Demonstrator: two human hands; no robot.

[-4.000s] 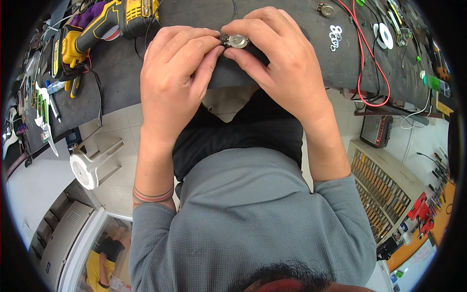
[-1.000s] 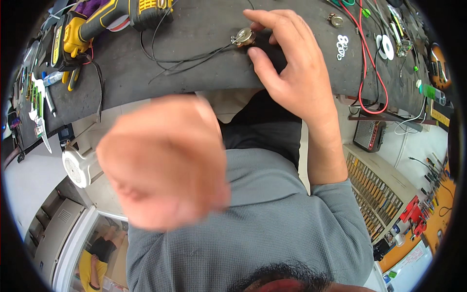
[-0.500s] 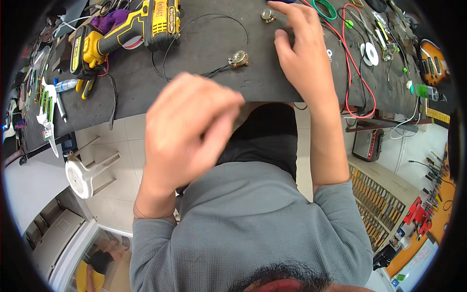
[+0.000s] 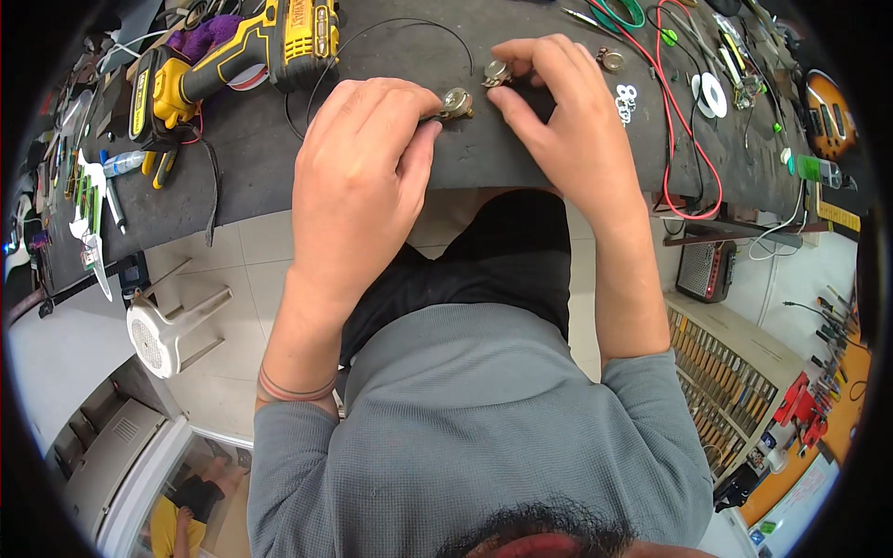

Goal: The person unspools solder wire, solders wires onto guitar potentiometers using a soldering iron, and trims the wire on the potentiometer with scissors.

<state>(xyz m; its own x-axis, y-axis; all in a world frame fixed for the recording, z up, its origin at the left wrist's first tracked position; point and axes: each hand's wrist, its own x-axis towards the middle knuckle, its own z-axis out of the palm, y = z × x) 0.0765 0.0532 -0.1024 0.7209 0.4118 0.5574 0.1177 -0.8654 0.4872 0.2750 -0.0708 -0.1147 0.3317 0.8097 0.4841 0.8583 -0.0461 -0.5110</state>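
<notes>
A small round metal potentiometer [image 4: 456, 103] with black wires sits over the dark bench top. My left hand [image 4: 365, 172] is closed at its left side, thumb and forefinger pinching where the wires join; the exact grip is partly hidden. A second potentiometer [image 4: 496, 73] lies between the thumb and fingertips of my right hand [image 4: 565, 116], just right of and beyond the first one. The two parts are close but apart. A black wire [image 4: 409, 20] loops out beyond my left hand.
On the left lie a yellow-black cordless drill [image 4: 260, 56] and pliers [image 4: 166, 169]. To the right are another potentiometer [image 4: 610, 60], white washers [image 4: 625, 102], a red cable [image 4: 665, 121] and a white ring [image 4: 711, 99]. The bench's front edge [image 4: 251, 206] runs before me.
My left hand has moved up to the wired potentiometer and pinches at it. My right hand has taken the other potentiometer and brought it nearer, toward the first.
</notes>
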